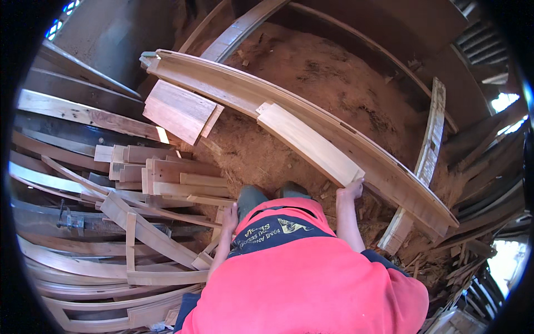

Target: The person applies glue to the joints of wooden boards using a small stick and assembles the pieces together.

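A pale wooden board (308, 143) rests at a slant against a long grooved wooden beam (261, 92). My right hand (350, 190) is at the board's near right end, its fingers bent over the corner and partly hidden. Low beside my left leg is my left hand (229, 216), close to the ends of some stacked planks; its fingers are too small and shaded to make out. Farther left, a short, wide panel (179, 109) leans by the beam's far end.
Two supports, one whitish and worn (431, 136), lie under the beam. Stacked wood pieces (178, 172) and curved frames (83, 259) crowd the left side. Reddish sawdust (322, 67) covers the ground beyond the beam. Scraps (439, 267) pile up at the lower right.
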Action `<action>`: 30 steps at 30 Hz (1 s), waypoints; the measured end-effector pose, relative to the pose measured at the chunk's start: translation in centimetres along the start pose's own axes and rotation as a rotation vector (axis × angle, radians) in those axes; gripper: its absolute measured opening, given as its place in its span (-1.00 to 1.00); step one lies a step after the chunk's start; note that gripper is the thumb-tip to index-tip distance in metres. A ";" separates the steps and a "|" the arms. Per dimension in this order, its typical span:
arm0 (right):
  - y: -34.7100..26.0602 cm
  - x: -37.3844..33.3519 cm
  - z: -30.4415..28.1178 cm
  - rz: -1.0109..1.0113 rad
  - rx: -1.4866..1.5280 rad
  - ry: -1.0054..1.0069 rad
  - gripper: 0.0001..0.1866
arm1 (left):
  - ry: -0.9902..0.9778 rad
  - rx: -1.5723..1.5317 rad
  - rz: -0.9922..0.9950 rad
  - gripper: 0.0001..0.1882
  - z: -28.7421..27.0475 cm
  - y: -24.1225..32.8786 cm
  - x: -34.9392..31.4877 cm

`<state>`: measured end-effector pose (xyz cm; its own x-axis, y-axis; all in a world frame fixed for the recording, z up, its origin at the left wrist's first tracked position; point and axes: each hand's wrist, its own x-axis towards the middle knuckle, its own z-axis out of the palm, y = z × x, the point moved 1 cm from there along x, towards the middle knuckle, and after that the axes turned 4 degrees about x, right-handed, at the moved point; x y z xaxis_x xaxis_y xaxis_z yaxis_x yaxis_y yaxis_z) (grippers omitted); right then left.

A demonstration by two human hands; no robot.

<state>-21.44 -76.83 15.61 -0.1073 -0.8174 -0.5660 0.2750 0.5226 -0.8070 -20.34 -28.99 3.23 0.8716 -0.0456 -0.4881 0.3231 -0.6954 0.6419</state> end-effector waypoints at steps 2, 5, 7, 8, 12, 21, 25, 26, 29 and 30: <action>2.4 0.3 0.2 -0.027 -0.095 0.037 -0.52 | -0.001 -0.034 0.060 -0.28 0.2 -4.6 -0.3; 5.6 3.5 2.7 -0.025 -0.169 0.012 -0.57 | -0.064 -0.168 -0.082 -0.31 -0.5 -6.0 0.8; 7.4 0.2 7.1 0.030 -0.040 -0.144 -0.57 | -0.088 -0.099 -0.103 -0.32 -2.9 -5.7 0.7; 7.0 -3.4 9.5 0.087 -0.267 -0.193 -0.52 | -0.112 -0.034 -0.163 -0.32 -4.3 -6.5 -0.4; 6.0 -7.2 13.0 -0.457 -0.676 -0.471 -0.19 | -0.071 0.067 -0.097 -0.33 -7.8 -1.7 1.4; 11.6 -6.6 -11.1 -0.510 -1.088 -0.668 -0.65 | 0.078 -0.532 -0.175 -0.31 -14.5 0.3 16.4; 10.1 -5.9 -32.9 -0.194 -1.627 -0.354 -0.52 | 0.113 -0.867 -0.305 -0.15 -17.7 6.1 25.5; 8.8 -7.8 -35.5 -0.084 -1.629 -0.365 -0.51 | 0.130 -0.899 -0.317 -0.17 -19.2 6.3 27.8; 6.6 -8.6 -46.1 -0.158 -1.554 -0.121 -0.63 | -0.070 -1.113 -0.205 -0.24 -20.1 7.3 34.2; 6.3 -10.9 -46.9 -0.159 -1.596 -0.093 -0.63 | -0.093 -1.111 -0.201 -0.27 -19.9 8.3 34.2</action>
<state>-63.33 -53.24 8.77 0.0355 -0.8656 -0.4994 -0.9687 0.0931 -0.2302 19.46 -22.09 3.67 0.7514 -0.0905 -0.6536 0.6428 0.3243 0.6940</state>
